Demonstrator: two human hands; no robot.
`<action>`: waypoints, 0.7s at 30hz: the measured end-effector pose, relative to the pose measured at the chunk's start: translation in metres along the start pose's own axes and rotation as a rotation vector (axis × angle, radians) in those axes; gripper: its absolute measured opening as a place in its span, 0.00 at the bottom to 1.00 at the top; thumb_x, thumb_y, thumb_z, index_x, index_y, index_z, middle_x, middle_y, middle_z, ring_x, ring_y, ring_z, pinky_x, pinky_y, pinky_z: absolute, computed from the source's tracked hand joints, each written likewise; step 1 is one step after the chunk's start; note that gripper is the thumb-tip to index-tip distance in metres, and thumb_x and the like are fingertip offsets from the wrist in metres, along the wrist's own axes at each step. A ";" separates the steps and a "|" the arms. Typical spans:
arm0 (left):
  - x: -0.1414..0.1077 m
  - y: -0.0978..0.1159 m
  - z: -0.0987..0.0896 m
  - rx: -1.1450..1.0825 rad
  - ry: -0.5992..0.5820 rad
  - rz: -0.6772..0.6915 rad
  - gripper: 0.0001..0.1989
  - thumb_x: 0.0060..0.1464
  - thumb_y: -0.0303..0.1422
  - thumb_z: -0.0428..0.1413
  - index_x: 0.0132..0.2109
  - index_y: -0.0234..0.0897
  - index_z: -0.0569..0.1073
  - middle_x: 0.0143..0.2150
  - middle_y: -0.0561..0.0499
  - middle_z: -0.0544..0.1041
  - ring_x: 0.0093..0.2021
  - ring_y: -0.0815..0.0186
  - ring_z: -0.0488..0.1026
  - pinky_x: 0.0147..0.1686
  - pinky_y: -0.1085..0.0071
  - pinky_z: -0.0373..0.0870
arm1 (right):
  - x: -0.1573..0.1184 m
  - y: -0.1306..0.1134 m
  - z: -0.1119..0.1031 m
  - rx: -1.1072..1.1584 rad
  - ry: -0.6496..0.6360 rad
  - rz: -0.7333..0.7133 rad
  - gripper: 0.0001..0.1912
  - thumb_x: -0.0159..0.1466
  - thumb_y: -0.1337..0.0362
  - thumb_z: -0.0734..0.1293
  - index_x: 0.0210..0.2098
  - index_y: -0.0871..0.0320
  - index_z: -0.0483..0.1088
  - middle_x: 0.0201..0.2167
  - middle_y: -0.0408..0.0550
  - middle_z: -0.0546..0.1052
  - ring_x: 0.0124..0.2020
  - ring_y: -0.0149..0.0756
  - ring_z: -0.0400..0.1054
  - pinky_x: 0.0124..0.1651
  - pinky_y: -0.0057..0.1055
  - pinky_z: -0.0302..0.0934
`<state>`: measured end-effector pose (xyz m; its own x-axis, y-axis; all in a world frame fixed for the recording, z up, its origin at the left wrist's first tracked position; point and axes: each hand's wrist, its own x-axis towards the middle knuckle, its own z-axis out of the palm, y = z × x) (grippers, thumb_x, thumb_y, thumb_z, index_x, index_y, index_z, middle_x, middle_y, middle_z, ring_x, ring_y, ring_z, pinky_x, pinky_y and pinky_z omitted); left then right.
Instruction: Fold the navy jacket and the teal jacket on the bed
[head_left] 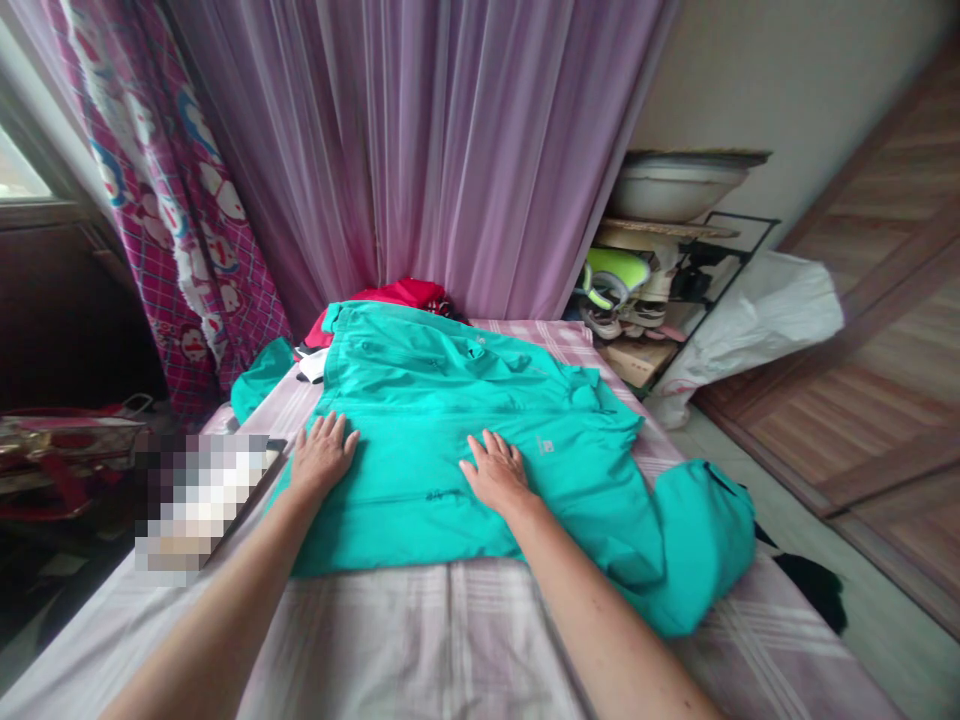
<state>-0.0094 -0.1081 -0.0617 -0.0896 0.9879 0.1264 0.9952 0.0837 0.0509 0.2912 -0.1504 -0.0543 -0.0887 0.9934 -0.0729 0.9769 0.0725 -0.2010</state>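
Observation:
A turquoise zip jacket (420, 450) lies spread out on a bed or table covered with a pink checked cloth (442, 640). Its hem is toward the left and one sleeve (697, 540) bends out at the near right. My left hand (324, 455) rests flat on the jacket near its hem, fingers apart. On the front panel, between a zipped pocket and a small white logo, my right hand (496, 470) lies palm down with its fingers spread. Neither hand grips the fabric.
Behind the jacket is a heap of red and white clothes (405, 292) against a purple curtain (465, 150). A pixelated flat object (206, 505) lies at the left edge. To the right stand a shoe rack (637, 310), a white plastic bag (750, 320) and a wooden door (862, 350).

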 end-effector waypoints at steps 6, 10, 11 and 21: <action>-0.030 0.026 -0.004 -0.012 -0.055 0.089 0.28 0.68 0.43 0.40 0.70 0.39 0.61 0.73 0.43 0.59 0.73 0.52 0.53 0.69 0.47 0.50 | -0.006 0.059 -0.014 -0.067 0.088 0.192 0.29 0.73 0.52 0.53 0.70 0.51 0.57 0.72 0.53 0.56 0.72 0.46 0.47 0.69 0.50 0.44; -0.037 0.035 -0.004 0.002 -0.119 0.069 0.30 0.67 0.46 0.41 0.71 0.39 0.58 0.74 0.44 0.54 0.74 0.52 0.49 0.69 0.47 0.49 | -0.017 0.086 -0.006 -0.112 0.097 0.331 0.30 0.72 0.51 0.53 0.71 0.52 0.56 0.73 0.53 0.54 0.72 0.46 0.47 0.69 0.52 0.43; -0.037 0.035 -0.004 0.005 -0.127 0.063 0.31 0.67 0.46 0.41 0.71 0.40 0.57 0.74 0.44 0.54 0.74 0.52 0.49 0.69 0.46 0.49 | -0.020 0.089 -0.004 -0.118 0.098 0.332 0.30 0.73 0.51 0.52 0.71 0.52 0.56 0.73 0.53 0.54 0.72 0.46 0.47 0.69 0.52 0.43; -0.039 0.029 0.002 -0.025 -0.107 0.087 0.32 0.66 0.49 0.41 0.71 0.40 0.58 0.74 0.42 0.55 0.74 0.50 0.50 0.68 0.45 0.50 | -0.033 0.086 0.006 -0.136 0.170 0.339 0.29 0.72 0.51 0.52 0.69 0.52 0.59 0.71 0.56 0.58 0.71 0.48 0.50 0.67 0.55 0.45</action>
<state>0.0232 -0.1439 -0.0668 0.0033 0.9997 0.0252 0.9976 -0.0051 0.0693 0.3772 -0.1777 -0.0746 0.2651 0.9628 0.0522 0.9632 -0.2619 -0.0610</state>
